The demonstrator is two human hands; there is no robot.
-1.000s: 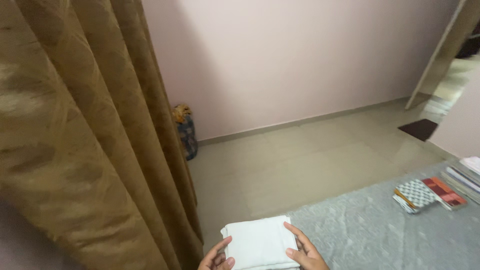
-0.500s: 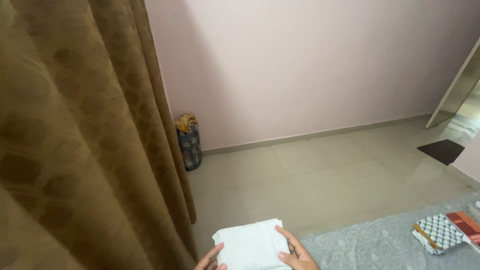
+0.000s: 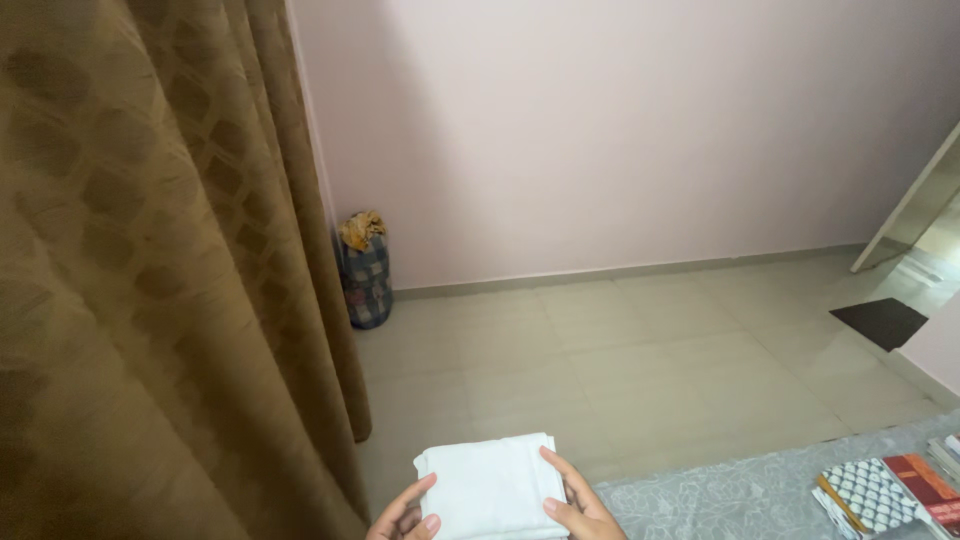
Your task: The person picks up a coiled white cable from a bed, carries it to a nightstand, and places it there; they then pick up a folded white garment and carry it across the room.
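Both hands clamp the folded white cloth (image 3: pixel 490 487) at 6 o'clock: left hand (image 3: pixel 405 515) fingers on its left edge, right hand (image 3: pixel 578 505) on the right. Bed (image 3: pixel 740 495) edge at 4 o'clock. Risk: folds slump open; only the edges are pinched.

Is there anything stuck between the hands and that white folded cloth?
Nothing visible. The left hand and the right hand both rest their fingers straight on the white folded cloth, one on each side.
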